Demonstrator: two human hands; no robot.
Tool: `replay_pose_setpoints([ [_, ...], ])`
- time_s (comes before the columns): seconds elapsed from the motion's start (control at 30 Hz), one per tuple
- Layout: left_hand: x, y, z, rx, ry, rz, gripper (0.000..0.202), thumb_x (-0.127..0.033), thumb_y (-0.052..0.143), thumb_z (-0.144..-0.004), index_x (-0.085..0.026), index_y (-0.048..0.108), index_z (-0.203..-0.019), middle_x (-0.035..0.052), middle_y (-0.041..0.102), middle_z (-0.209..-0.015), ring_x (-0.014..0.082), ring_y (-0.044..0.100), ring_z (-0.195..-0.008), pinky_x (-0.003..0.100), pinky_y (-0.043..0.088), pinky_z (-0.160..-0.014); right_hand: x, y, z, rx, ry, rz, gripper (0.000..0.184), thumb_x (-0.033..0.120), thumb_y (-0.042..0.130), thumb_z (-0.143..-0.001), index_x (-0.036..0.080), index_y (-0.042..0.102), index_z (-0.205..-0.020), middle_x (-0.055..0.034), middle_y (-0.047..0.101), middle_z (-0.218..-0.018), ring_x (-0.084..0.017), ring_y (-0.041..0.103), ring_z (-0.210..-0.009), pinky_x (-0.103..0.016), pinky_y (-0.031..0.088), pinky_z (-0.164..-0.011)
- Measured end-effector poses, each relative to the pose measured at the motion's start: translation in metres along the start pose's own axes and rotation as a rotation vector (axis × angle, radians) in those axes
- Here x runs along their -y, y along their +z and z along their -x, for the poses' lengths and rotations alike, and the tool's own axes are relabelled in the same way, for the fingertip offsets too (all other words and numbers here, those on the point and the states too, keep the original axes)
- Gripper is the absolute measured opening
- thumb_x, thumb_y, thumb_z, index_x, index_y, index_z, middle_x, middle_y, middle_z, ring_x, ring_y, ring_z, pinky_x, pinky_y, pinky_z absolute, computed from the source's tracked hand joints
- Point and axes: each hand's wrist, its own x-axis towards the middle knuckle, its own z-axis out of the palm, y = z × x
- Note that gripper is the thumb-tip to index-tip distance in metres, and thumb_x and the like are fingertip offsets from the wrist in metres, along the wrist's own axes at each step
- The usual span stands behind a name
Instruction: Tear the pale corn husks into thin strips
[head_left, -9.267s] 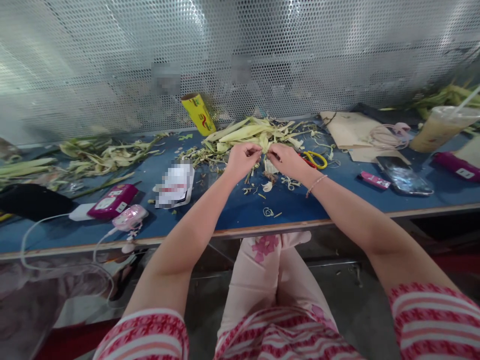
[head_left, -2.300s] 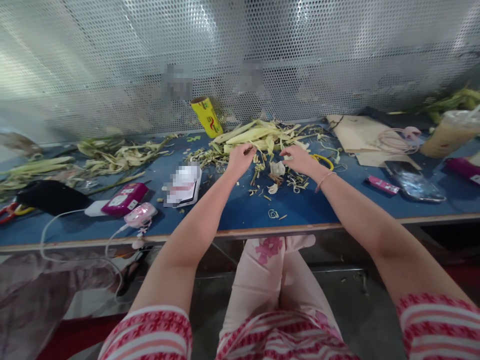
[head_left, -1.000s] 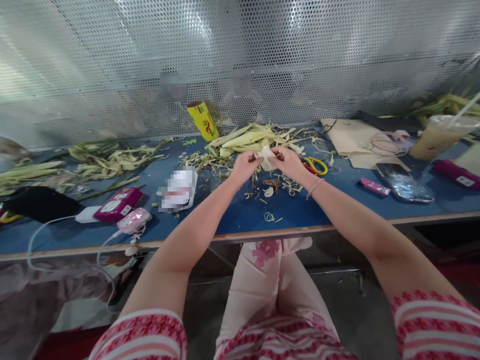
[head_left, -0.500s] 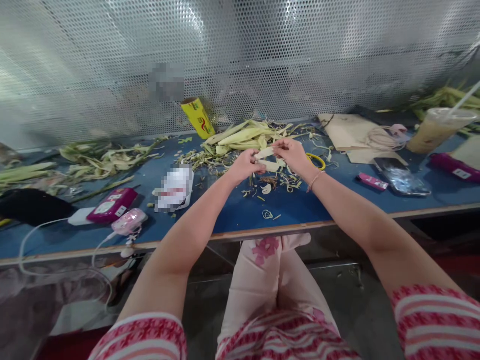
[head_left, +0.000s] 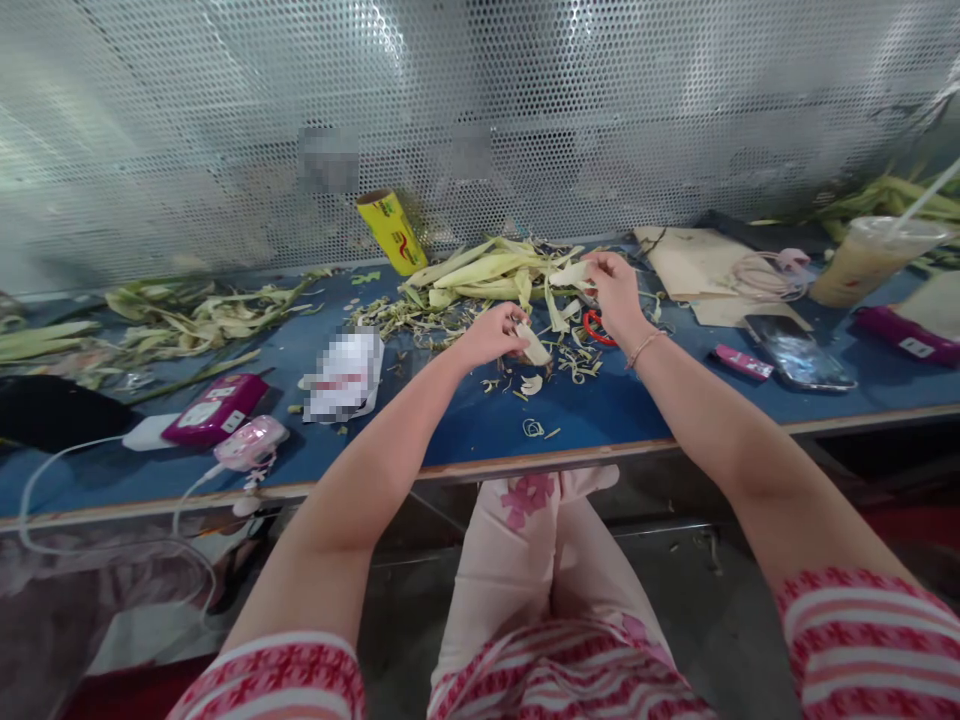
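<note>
My left hand (head_left: 496,335) is closed on a short pale strip of corn husk (head_left: 533,345), low over the blue table. To its right and farther back, my right hand (head_left: 613,288) pinches another pale husk piece (head_left: 571,275). Behind both hands lies a heap of yellow-green corn husks (head_left: 491,270). A red scissor handle (head_left: 596,328), or a similar red loop, shows just below my right hand; the rest of it is hidden. Small husk scraps (head_left: 531,384) lie scattered in front of my hands.
A yellow tube (head_left: 394,235) leans against the perforated metal panel (head_left: 480,120). More husks (head_left: 202,315) lie left. Nearby are purple devices (head_left: 217,410) with cables and a blurred white packet (head_left: 345,375). At right are a phone (head_left: 799,350), brown paper (head_left: 694,262) and a drink cup (head_left: 874,262).
My hands have moved apart. The right hand has gone right and slightly back with its husk piece, while the left holds its strip lower. A red loop shows where a yellow one did.
</note>
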Motion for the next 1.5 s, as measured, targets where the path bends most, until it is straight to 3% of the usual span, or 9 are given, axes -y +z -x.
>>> replay_pose_setpoints([
  [0.13,0.008,0.003,-0.012,-0.334,-0.025,0.273,0.038,-0.007,0.068,-0.079,-0.013,0.056,-0.115,0.0053,0.071,-0.086,0.0126,0.07,-0.072,0.031,0.059,-0.078,-0.001,0.003,0.006,0.145,0.038,-0.055,0.017,0.027,0.061,-0.086,0.022,0.064,-0.102,-0.0021,0.063,-0.088,-0.014,0.062,-0.075,-0.031,0.056,-0.07],
  [0.23,0.014,-0.003,-0.018,-0.387,-0.004,0.249,0.052,-0.009,0.067,-0.08,-0.016,0.054,-0.129,0.0133,0.069,-0.122,0.0149,0.072,-0.089,0.032,0.058,-0.086,0.0,0.009,0.015,0.208,-0.022,0.002,0.026,0.025,0.067,-0.081,0.023,0.065,-0.106,-0.0017,0.063,-0.086,-0.016,0.062,-0.073,-0.034,0.057,-0.071],
  [0.3,0.017,-0.007,-0.019,-0.414,0.053,0.088,0.05,-0.013,0.071,-0.078,-0.016,0.06,-0.127,0.0142,0.067,-0.129,0.0178,0.072,-0.093,0.033,0.057,-0.089,0.002,0.013,0.019,0.24,-0.038,0.038,0.022,0.023,0.07,-0.078,0.022,0.064,-0.099,-0.0019,0.064,-0.083,-0.017,0.063,-0.073,-0.036,0.058,-0.072],
  [0.47,0.014,-0.005,-0.013,-0.33,0.235,-0.045,0.02,-0.031,0.071,-0.082,-0.014,0.073,-0.092,0.0073,0.076,-0.091,0.0168,0.07,-0.082,0.028,0.056,-0.077,0.005,0.023,0.03,0.398,-0.021,0.097,0.013,0.02,0.073,-0.076,0.018,0.064,-0.085,-0.0037,0.069,-0.08,-0.018,0.066,-0.075,-0.038,0.057,-0.078],
  [0.63,0.007,0.006,-0.008,-0.255,0.183,0.116,0.017,-0.017,0.079,-0.07,-0.014,0.067,-0.082,0.0004,0.069,-0.065,0.0117,0.063,-0.061,0.025,0.054,-0.063,0.009,0.031,0.042,0.519,-0.135,0.182,0.012,0.018,0.071,-0.079,0.018,0.069,-0.09,-0.0059,0.073,-0.088,-0.021,0.069,-0.086,-0.042,0.055,-0.09],
  [0.9,0.001,0.006,-0.003,-0.276,0.203,0.218,0.008,-0.014,0.074,-0.071,-0.014,0.068,-0.077,-0.0003,0.069,-0.064,0.0101,0.063,-0.058,0.025,0.056,-0.062,0.01,0.031,0.044,0.463,-0.209,0.186,0.024,0.022,0.074,-0.077,0.02,0.065,-0.098,-0.0051,0.069,-0.093,-0.019,0.066,-0.085,-0.04,0.056,-0.087],
  [1.03,-0.001,0.006,-0.001,-0.263,0.215,0.253,0.01,-0.016,0.075,-0.069,-0.014,0.07,-0.077,-0.0008,0.069,-0.064,0.0098,0.063,-0.056,0.026,0.057,-0.065,0.014,0.03,0.044,0.489,-0.125,0.091,0.014,0.029,0.072,-0.077,0.02,0.065,-0.084,-0.0013,0.067,-0.077,-0.016,0.064,-0.073,-0.036,0.056,-0.078],
  [1.2,-0.004,0.006,0.001,-0.311,0.229,0.253,0.012,-0.018,0.076,-0.066,-0.013,0.071,-0.076,-0.0012,0.068,-0.062,0.0104,0.064,-0.057,0.028,0.059,-0.066,0.019,0.031,0.048,0.494,-0.018,-0.057,0.022,0.035,0.079,-0.071,0.02,0.066,-0.08,0.0006,0.067,-0.073,-0.013,0.062,-0.07,-0.03,0.055,-0.071],
  [1.5,-0.009,0.007,0.004,-0.339,0.222,0.207,0.007,-0.009,0.066,-0.064,-0.014,0.07,-0.064,-0.0021,0.067,-0.057,0.011,0.063,-0.055,0.028,0.059,-0.066,0.034,0.033,0.058,0.517,0.203,-0.239,0.021,0.027,0.084,-0.065,0.019,0.065,-0.07,0.0006,0.068,-0.07,-0.013,0.065,-0.068,-0.03,0.058,-0.073],
])
